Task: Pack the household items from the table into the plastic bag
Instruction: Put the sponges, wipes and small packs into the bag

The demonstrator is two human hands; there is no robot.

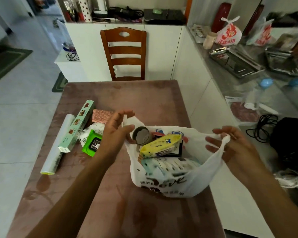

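Two hands hold a white plastic bag point(170, 182) open on the pink table point(127, 212); the bag stands between them at the table's right edge, its printed side toward the camera; the left hand point(117, 133) pinches the bag's left handle between thumb and fingers, the other fingers loosely spread; the right hand point(230, 143) grips the right handle, which is bunched in its fingers; inside the bag lie a pale tissue pack point(169, 164) at the near side, a yellow wipes pack point(162, 145) above it, and a brown cardboard tube point(142, 135) leaning just beside the left hand; to the left of that hand, outside the bag, a green wipes pack point(91, 143) lies on the table, partly over a white printed packet point(91, 131); further left a long mint-green box point(77, 126) lies over a clear film roll point(58, 146); a pink patterned packet point(101, 115) sits just beyond the left hand; past the far edge of the table stands a wooden chair point(126, 54).
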